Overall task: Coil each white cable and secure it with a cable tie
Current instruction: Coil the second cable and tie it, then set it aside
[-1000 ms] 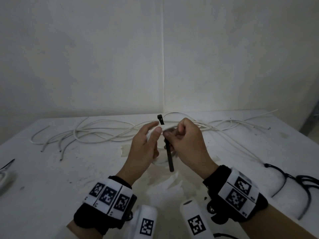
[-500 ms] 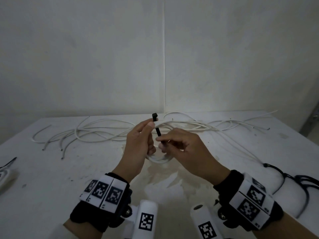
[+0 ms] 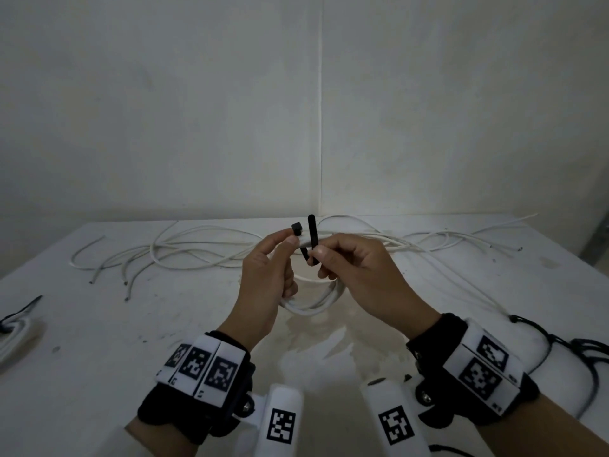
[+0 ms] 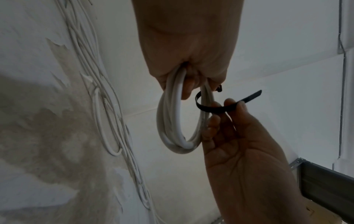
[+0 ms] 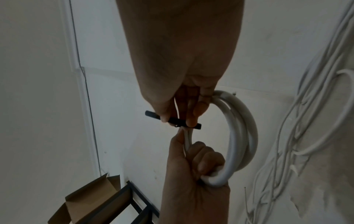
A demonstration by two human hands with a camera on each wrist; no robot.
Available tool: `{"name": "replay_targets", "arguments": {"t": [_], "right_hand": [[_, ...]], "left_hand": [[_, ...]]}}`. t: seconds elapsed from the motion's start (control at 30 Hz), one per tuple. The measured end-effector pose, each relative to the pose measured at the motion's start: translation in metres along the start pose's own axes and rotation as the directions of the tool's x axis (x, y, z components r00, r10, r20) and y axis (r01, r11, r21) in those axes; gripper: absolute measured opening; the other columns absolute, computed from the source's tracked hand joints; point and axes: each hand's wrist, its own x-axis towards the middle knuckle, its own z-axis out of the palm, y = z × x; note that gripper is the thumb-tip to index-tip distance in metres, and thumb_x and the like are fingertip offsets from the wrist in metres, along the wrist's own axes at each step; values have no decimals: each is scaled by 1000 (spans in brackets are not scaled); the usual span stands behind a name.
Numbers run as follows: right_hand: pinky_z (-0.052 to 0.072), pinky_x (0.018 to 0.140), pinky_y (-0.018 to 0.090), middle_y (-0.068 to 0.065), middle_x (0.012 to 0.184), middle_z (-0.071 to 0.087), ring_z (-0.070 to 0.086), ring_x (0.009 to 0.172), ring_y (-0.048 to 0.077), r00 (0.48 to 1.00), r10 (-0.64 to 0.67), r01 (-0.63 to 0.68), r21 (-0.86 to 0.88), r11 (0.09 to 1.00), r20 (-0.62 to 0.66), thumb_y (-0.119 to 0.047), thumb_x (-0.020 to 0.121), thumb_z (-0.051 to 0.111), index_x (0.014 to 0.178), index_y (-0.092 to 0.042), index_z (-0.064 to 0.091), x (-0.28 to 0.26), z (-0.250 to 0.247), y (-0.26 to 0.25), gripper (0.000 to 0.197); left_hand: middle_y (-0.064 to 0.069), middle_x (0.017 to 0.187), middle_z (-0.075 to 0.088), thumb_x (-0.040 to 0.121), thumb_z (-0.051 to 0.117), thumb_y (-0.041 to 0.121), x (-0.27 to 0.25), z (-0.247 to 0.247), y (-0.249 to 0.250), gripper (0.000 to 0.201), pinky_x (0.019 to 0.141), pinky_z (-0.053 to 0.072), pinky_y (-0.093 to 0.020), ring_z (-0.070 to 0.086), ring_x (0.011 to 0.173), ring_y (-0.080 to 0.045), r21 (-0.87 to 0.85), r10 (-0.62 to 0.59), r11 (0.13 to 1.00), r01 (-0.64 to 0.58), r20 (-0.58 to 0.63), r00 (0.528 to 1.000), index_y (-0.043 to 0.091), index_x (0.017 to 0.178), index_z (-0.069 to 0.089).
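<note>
My left hand grips a coiled white cable above the table and pinches the head of a black cable tie against the coil's top. The right hand pinches the tie's tail, which sticks up beside the head. In the left wrist view the tie curves around the coil's strands into the right hand's fingertips. In the right wrist view the tie lies across the right hand's fingers, with the coil hanging from the left hand.
Several loose white cables sprawl across the back of the white table. Black ties lie at the right edge, and a tied coil at the left edge. A cardboard box sits beyond the table.
The tie's tail hung down below the coil a second ago. My right hand has brought it under the strands and up, so it now stands next to the head.
</note>
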Motion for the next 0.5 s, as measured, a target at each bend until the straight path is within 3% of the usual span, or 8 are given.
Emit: {"name": "replay_targets", "arguments": {"t": [0.17, 0.33, 0.5], "right_hand": [[45, 57, 18, -10, 59, 61, 57, 58, 5, 998, 46, -48, -46, 998, -31, -22, 86, 60, 67, -13, 63, 2, 0, 1, 22], [45, 55, 22, -10, 50, 57, 55, 50, 4, 992, 101, -108, -95, 990, -80, -19, 87, 61, 59, -13, 60, 3, 0, 4, 28], [41, 51, 13, -11, 51, 57, 54, 48, -1, 993, 74, -85, -130, 988, -91, -16, 84, 64, 56, -17, 57, 5, 3, 3, 29]], "left_hand": [[9, 39, 27, 92, 52, 15, -1, -1, 1, 13, 36, 27, -17, 23, 35, -7, 6, 4, 1000, -4, -19, 1000, 17, 97, 64], [8, 40, 27, 92, 53, 16, -2, -3, -1, 12, 37, 27, -17, 22, 36, -7, -3, 4, 1000, -4, -19, 1000, 21, 88, 64], [10, 40, 24, 92, 50, 32, -3, -4, 1, 22, 37, 26, -16, 22, 36, -5, 16, 39, 999, -39, 17, 999, 15, 84, 63]]}}
